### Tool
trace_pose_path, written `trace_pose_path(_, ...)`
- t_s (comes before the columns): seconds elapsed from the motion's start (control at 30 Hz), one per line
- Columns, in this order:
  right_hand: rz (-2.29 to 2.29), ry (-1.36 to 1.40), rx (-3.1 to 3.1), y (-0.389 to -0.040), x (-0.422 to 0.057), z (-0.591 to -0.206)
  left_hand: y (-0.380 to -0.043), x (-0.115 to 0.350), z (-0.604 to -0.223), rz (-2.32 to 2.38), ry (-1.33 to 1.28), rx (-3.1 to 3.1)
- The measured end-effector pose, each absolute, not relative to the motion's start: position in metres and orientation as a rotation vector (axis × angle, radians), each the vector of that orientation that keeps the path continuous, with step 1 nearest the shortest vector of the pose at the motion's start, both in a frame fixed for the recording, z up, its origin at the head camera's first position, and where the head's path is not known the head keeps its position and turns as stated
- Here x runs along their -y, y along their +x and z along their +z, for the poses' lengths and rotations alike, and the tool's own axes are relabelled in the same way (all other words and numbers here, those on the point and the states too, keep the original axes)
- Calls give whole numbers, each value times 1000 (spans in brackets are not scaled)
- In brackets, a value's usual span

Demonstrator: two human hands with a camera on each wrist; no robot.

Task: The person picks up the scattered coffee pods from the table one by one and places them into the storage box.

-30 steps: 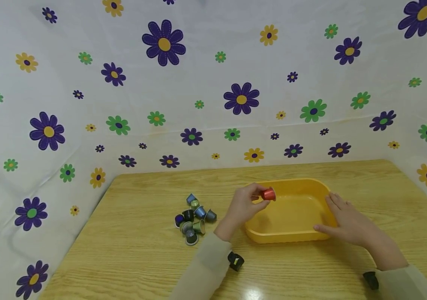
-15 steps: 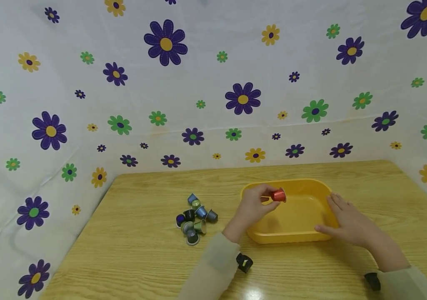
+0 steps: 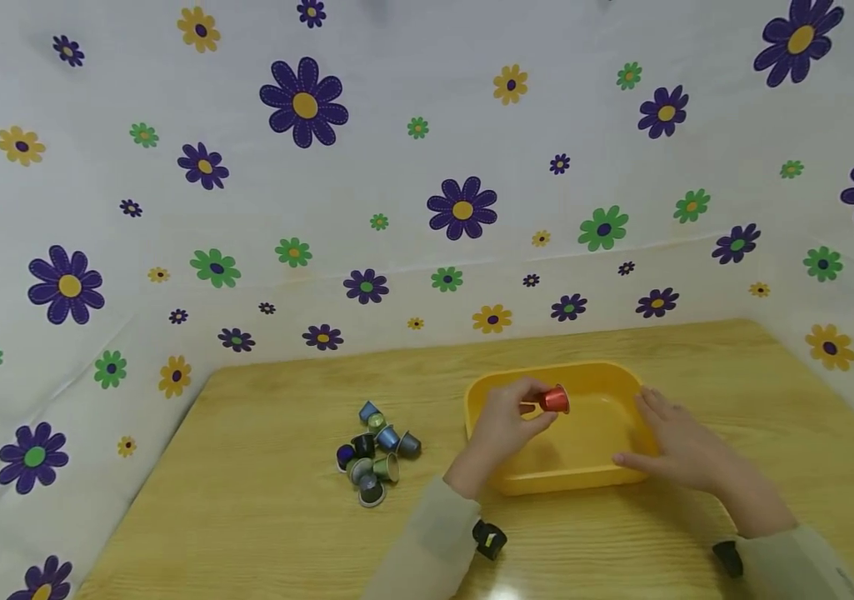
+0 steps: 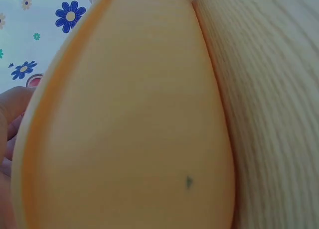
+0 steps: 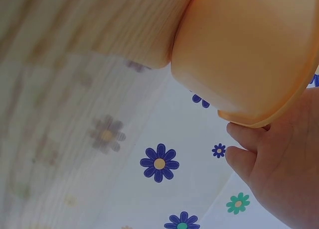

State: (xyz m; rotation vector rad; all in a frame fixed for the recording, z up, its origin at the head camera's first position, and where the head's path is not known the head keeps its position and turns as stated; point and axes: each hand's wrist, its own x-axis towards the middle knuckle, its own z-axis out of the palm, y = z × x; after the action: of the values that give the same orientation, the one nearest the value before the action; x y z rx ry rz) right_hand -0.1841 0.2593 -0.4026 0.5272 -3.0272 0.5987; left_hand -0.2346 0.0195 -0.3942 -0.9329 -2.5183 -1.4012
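In the head view, my left hand pinches a red coffee capsule between thumb and fingers, above the yellow plastic tub. My right hand rests on the tub's right end, fingers extended along the rim and thumb toward the front corner. The left wrist view is mostly filled by the tub's outer wall; a sliver of the red capsule shows past the rim. In the right wrist view, fingers of the right hand lie at the tub's rim.
Left of the tub, a loose cluster of coffee capsules lies on the wooden table: blue capsules, a dark grey one, a light green one and several others. A flower-printed white sheet hangs behind and at the sides.
My left hand has carried the red capsule to the right, farther over the tub. The right hand stays at the tub's end. The head view has shifted slightly.
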Motion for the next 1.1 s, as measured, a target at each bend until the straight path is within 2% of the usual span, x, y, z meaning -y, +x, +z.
trace_pose_path(1.1,641,537,3054,-184,-256,-401,-224,-62,-402,-1257,-991,2600)
